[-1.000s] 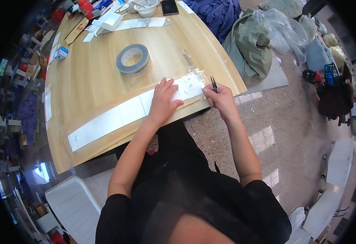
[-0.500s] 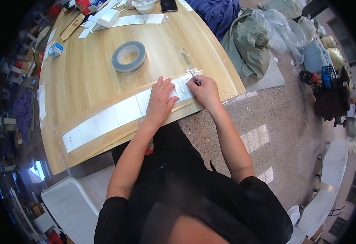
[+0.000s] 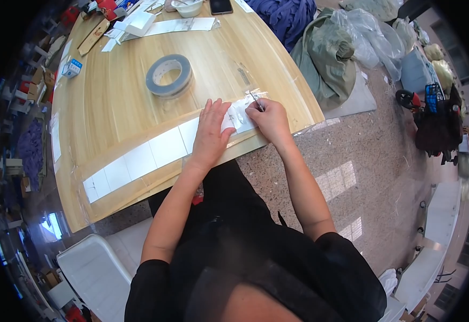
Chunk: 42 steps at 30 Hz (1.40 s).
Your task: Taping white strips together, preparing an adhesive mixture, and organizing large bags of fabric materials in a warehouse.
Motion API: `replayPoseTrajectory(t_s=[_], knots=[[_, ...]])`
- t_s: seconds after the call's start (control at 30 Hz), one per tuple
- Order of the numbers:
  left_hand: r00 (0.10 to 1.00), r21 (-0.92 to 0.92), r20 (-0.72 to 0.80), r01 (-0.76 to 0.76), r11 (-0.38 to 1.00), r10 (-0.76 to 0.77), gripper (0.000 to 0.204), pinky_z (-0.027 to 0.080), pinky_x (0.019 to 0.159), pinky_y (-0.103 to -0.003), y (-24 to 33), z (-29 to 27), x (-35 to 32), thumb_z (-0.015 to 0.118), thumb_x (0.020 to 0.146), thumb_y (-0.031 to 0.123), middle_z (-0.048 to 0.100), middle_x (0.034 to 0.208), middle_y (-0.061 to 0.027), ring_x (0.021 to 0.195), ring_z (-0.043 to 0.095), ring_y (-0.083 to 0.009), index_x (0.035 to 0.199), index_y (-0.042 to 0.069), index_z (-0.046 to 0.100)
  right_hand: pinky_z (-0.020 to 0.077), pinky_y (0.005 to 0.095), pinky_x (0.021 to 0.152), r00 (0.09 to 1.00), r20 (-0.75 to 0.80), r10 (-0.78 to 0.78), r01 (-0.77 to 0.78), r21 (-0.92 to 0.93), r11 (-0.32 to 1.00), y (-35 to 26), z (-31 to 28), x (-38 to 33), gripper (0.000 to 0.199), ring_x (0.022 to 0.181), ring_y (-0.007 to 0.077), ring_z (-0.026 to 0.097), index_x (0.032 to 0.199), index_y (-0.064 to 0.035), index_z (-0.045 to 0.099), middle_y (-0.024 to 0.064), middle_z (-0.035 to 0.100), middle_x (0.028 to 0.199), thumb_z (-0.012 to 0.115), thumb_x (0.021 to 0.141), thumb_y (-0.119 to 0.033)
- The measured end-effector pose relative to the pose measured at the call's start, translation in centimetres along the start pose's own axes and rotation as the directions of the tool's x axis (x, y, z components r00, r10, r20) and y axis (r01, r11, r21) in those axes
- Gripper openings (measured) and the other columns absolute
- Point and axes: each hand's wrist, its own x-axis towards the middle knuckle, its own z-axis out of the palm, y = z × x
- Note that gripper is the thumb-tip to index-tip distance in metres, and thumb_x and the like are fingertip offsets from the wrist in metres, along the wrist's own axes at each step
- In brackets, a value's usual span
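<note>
The left hand [image 3: 209, 133], thumb spread, lies over one white strip [image 3: 165, 147] on one pale wooden table's near edge; the right hand [image 3: 271, 117] pinches one slim dark tool [image 3: 255, 99]; left, one blue-printed box [image 3: 72, 68].

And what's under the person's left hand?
The left hand is over the long white strip, which shows on both sides of it. Whatever lies directly beneath the palm is covered.

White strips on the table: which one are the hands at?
The long near-edge strip: left hand over it, right hand at its right end. The far strip and side pieces lie away from both hands.
</note>
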Motion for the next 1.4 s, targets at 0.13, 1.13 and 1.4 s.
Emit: replayPoseTrajectory(t_s=[0.13, 1.13, 1.4], knots=[[1.0, -0.002, -0.002, 0.01, 1.0, -0.01, 0.057, 0.026, 0.108, -0.046, -0.1, 0.0, 0.1, 0.068, 0.075, 0.012, 0.041, 0.134, -0.0181, 0.131, 0.03, -0.0392, 0.126, 0.006, 0.043, 0.039, 0.0227, 0.052, 0.989, 0.082, 0.123, -0.145, 0.371, 0.917, 0.6, -1.0, 0.3, 0.011, 0.057, 0.0064, 0.049, 0.077, 0.0005, 0.063, -0.002, 0.056, 0.063, 0.065, 0.079, -0.01], [0.997, 0.144, 0.063, -0.046, 0.989, 0.037, 0.049, 0.027, 0.107, -0.048, 0.0, 0.0, 0.1, 0.065, 0.078, 0.013, 0.037, 0.137, -0.0194, 0.13, 0.029, -0.0401, 0.125, 0.014, 0.052, 0.0474, 0.0358, 0.061, 1.0, -0.006, 0.01, -0.011, -0.134, 0.991, -1.4, 0.1, 0.0, 0.02, 0.063, 0.0274, 0.062, 0.08, -0.0004, 0.065, 0.0169, 0.063, 0.07, 0.066, 0.076, -0.02], [0.985, 0.245, 0.17, -0.034, 0.969, -0.008, 0.042, 0.022, 0.108, -0.05, 0.4, 0.0, 0.3, 0.06, 0.083, 0.015, 0.032, 0.14, -0.0194, 0.132, 0.027, -0.0389, 0.124, 0.014, 0.053, 0.0495, 0.0428, 0.067, 0.995, -0.011, -0.096, 0.081, -0.455, 0.887, -1.9, 0.4, -0.4, 0.042, 0.075, 0.0354, 0.064, 0.11, -0.0039, 0.056, 0.0206, 0.065, 0.079, 0.066, 0.076, -0.025]])
